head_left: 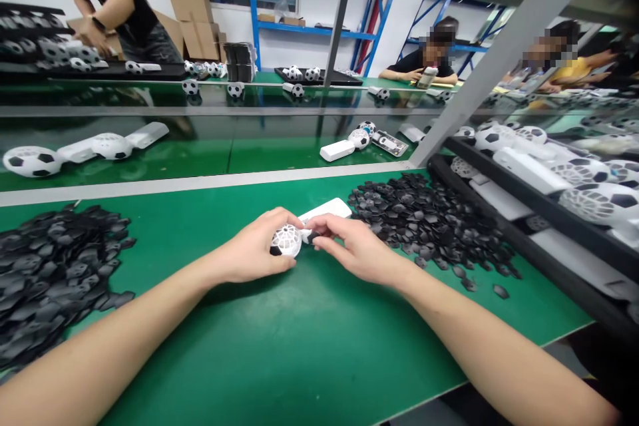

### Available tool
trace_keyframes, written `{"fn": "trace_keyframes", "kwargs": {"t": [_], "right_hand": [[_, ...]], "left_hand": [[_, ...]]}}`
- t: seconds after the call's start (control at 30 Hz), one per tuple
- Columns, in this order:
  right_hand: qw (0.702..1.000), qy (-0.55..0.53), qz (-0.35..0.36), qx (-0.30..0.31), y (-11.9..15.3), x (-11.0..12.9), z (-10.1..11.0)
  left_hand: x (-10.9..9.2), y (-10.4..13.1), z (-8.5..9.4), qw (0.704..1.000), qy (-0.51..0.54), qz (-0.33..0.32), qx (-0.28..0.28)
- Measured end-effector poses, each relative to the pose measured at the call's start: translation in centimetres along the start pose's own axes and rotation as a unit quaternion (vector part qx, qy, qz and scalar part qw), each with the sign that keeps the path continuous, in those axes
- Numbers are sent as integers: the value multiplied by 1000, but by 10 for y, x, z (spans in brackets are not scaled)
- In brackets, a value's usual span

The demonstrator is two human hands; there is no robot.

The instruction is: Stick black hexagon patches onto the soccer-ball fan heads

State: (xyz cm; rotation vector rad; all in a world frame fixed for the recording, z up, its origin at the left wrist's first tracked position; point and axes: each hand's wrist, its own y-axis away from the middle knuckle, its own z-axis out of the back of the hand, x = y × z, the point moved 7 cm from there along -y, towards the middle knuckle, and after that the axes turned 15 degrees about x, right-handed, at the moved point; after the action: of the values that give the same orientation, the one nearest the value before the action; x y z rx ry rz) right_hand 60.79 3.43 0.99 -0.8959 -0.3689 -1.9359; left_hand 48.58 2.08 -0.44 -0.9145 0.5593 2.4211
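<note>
White football-patterned ball (286,239) is gripped in L hand (262,246), thumb near, fingers over far side. Small dark pc (311,237) is pinched b/w thumb & fingers of R hand (357,249), just R of ball. Long white handle (327,211) is seen just beyond, to R of ball; whether joined can't be told, fingers in way.

Under ball, smooth green worktop (279,346) is spread, edged beyond ball by pale strip (224,180). Loose black plastic chips are heaped both sides: L pile (60,273) well apart from ball, R pile (429,219) nearer; thin, flat, angular, matte.

Further R of ball, black trays (499,176) are stacked, loaded w/ white shells, some w/ open web-like lattice. View beyond ball to R is crossed by slanted grey post (494,53).

Past strip, glossy green surface (239,146) is dotted w/ ball-and-handle units (344,146), L & R of ball.

Bkgd, far beyond ball: blue racks (309,28), cardboard boxes (192,13), co-worker in dark top (134,13) standing far L; others are seated far R.
</note>
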Motion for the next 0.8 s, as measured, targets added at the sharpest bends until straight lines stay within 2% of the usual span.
{"fn": "trace_keyframes", "kwargs": {"t": [0.1, 0.33, 0.6, 0.8], "right_hand": [[1000, 3, 8, 5, -1, 2, -4], [998, 53, 42, -6, -4, 4, -9], [998, 33, 38, -46, -9, -1, -13], [998, 13, 26, -53, -9, -5, -14]], "left_hand": [[0, 0, 0, 1000, 6, -21, 8], [0, 0, 1, 1000, -2, -19, 4], [-2, -3, 1, 999, -2, -18, -30], [-3, -1, 0, 998, -5, -24, -51]]}}
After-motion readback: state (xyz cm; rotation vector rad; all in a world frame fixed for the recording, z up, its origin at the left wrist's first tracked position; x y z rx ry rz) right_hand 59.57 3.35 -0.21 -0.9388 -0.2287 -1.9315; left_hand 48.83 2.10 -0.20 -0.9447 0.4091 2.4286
